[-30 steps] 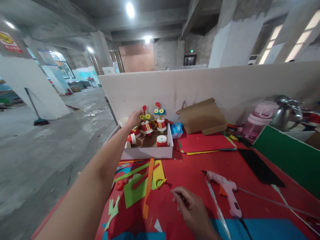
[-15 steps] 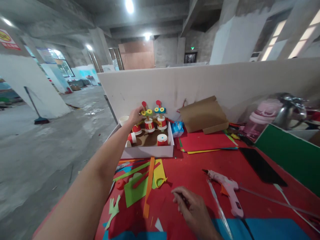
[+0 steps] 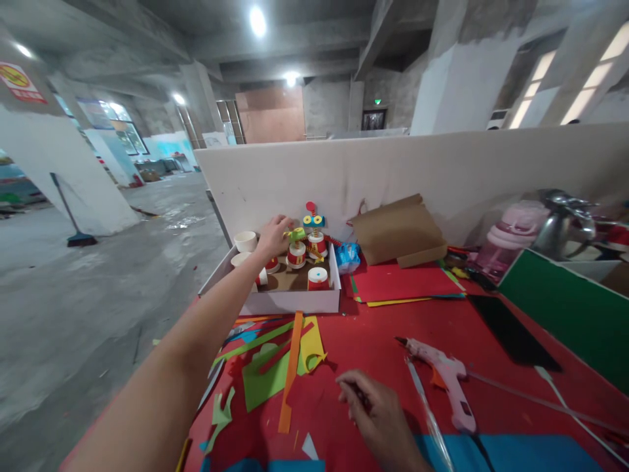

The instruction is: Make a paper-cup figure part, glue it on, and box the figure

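My left hand (image 3: 275, 236) reaches into a shallow white box (image 3: 295, 302), its fingers bent around the top of a paper-cup figure (image 3: 296, 255). This figure has a red cup body, a spring-like folded neck and a green head with yellow eyes; its upper tip is hidden by my fingers. Beside it stands a similar figure with a blue head (image 3: 313, 221) and a red disc on top. A red-and-white cup (image 3: 318, 278) sits upside down at the box's front right. Low over the red tabletop, my right hand (image 3: 371, 406) is curled; what it holds, if anything, is unclear.
Paper scraps (image 3: 268, 377) lie before the box. To the right are a pink glue gun (image 3: 442, 373) with its cord, a clear-wrapped stick (image 3: 427, 406), a black phone (image 3: 511, 331), stacked coloured paper (image 3: 403, 282), cardboard (image 3: 400, 233) and a pink bottle (image 3: 511, 236). A white partition (image 3: 393, 164) stands behind.
My left hand has shifted slightly right and down over the green-headed figure. Its head sits lower, and its red disc is now out of sight. My right hand has stayed put.
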Available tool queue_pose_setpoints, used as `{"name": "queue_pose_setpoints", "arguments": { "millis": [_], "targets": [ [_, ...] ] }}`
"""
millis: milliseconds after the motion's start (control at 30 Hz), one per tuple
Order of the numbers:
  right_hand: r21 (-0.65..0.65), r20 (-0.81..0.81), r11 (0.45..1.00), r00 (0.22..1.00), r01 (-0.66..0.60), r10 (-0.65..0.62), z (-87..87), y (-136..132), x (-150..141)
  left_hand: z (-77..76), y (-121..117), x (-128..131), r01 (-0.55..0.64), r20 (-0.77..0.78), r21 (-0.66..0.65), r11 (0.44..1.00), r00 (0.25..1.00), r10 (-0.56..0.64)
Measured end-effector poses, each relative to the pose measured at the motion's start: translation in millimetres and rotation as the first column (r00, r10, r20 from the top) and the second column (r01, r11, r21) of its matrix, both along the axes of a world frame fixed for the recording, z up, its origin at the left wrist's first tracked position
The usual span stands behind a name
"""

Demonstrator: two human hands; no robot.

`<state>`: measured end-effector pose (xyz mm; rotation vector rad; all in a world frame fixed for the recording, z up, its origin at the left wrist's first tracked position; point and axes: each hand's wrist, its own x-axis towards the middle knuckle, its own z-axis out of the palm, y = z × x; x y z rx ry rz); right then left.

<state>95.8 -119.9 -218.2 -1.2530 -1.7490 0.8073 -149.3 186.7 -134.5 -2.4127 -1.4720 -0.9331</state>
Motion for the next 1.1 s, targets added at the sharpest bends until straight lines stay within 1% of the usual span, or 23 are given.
{"name": "queue_pose_setpoints", "arguments": {
  "millis": [67, 133, 233, 267, 333, 433, 500, 567, 667, 733, 767, 833, 900, 967, 1033, 1100],
  "targets": [
    [0.008, 0.006, 1.000, 1.000, 0.000, 0.000, 0.9, -0.5, -0.3, -6.4, -14.7, 8.5, -0.016, -0.082, -0.002, 1.000, 0.996, 0.015],
    [0.008, 0.014, 1.000, 1.000, -0.006, 0.006, 2.0, -1.1, -0.5, -15.4, -27.0, 15.8, 0.002, -0.174, -0.044, 0.999, 0.985, -0.009],
    [0.009, 0.017, 1.000, 1.000, -0.008, 0.008, 2.7, -1.2, -0.4, -26.0, -36.4, 23.2, 0.016, -0.245, -0.086, 0.996, 0.969, -0.037],
    [0.010, 0.015, 1.000, 1.000, -0.005, 0.005, 2.4, -1.0, -0.3, -27.6, -37.1, 24.9, 0.006, -0.238, -0.093, 0.996, 0.971, -0.028],
    [0.006, 0.012, 1.000, 1.000, -0.002, 0.002, 1.4, -0.5, -0.3, -28.1, -36.3, 27.5, 0.001, -0.175, -0.133, 0.991, 0.984, -0.024],
    [-0.023, -0.029, 1.000, 1.000, -0.005, 0.004, 2.9, -0.8, -0.9, -25.7, -33.1, 29.6, 0.039, -0.059, -0.215, 0.976, 0.997, -0.053],
    [-0.060, -0.083, 0.998, 0.997, -0.006, 0.001, 10.3, -1.8, -1.3, -23.9, -30.9, 29.1, 0.065, -0.015, -0.236, 0.970, 0.997, -0.070],
    [-0.061, -0.110, 0.998, 0.994, -0.005, -0.002, 24.3, -1.7, -0.9, -21.1, -28.5, 26.5, 0.072, 0.020, -0.229, 0.971, 0.997, -0.069],
    [0.048, -0.064, 0.999, 0.998, 0.011, -0.008, 51.8, 6.6, 2.2, -12.8, -24.1, 20.5, 0.057, 0.076, -0.204, 0.977, 0.996, -0.042],
    [0.086, -0.045, 0.995, 0.998, 0.043, -0.039, 67.1, 21.5, 5.7, -4.7, -21.1, 18.0, 0.077, 0.125, -0.186, 0.980, 0.991, -0.054],
    [0.091, -0.060, 0.994, 0.996, 0.065, -0.059, 72.3, 32.0, 7.7, -0.4, -19.7, 17.9, 0.105, 0.150, -0.176, 0.979, 0.986, -0.079],
    [0.085, -0.123, 0.990, 0.987, 0.113, -0.102, 77.3, 57.9, 11.8, 7.4, -17.5, 20.5, 0.177, 0.180, -0.153, 0.972, 0.972, -0.149],
    [0.085, -0.218, 0.985, 0.968, 0.149, -0.127, 76.4, 86.7, 15.1, 12.7, -16.1, 25.0, 0.241, 0.174, -0.133, 0.961, 0.961, -0.216],
    [0.050, -0.260, 0.984, 0.953, 0.172, -0.153, 72.2, 113.8, 16.9, 15.4, -15.6, 28.1, 0.275, 0.170, -0.112, 0.955, 0.952, -0.255],
    [0.018, -0.249, 0.984, 0.954, 0.178, -0.168, 67.4, 136.4, 16.0, 16.8, -15.5, 27.1, 0.268, 0.185, -0.088, 0.959, 0.951, -0.249],
    [0.015, -0.219, 0.987, 0.963, 0.161, -0.154, 63.7, 154.8, 11.6, 18.1, -15.4, 21.3, 0.221, 0.203, -0.073, 0.973, 0.958, -0.202]
  ]
}}
